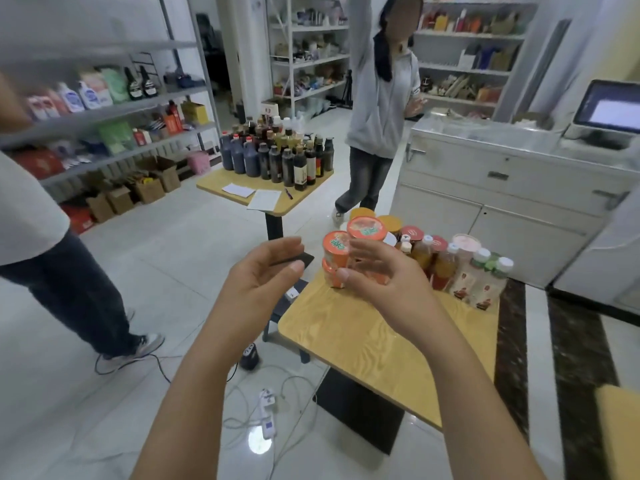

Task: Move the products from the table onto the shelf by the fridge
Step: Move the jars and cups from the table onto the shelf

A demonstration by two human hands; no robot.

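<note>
Your left hand (263, 271) hangs over the floor just left of the table (363, 341), fingers loosely spread and holding nothing. Your right hand (377, 278) is raised in front of the orange-lidded jars (366, 230), fingers spread and blurred; whether they touch the jars cannot be told. The jars stand stacked at the table's far left corner, beside juice bottles (450, 268) along its far edge. Beyond, a second table (225, 183) carries dark sauce bottles (277, 157) and papers (265, 199). A person in a grey hoodie (381, 98) stands by a white counter (485, 174); another person (31, 209) is at the left edge, before stocked shelves (104, 109).
</note>
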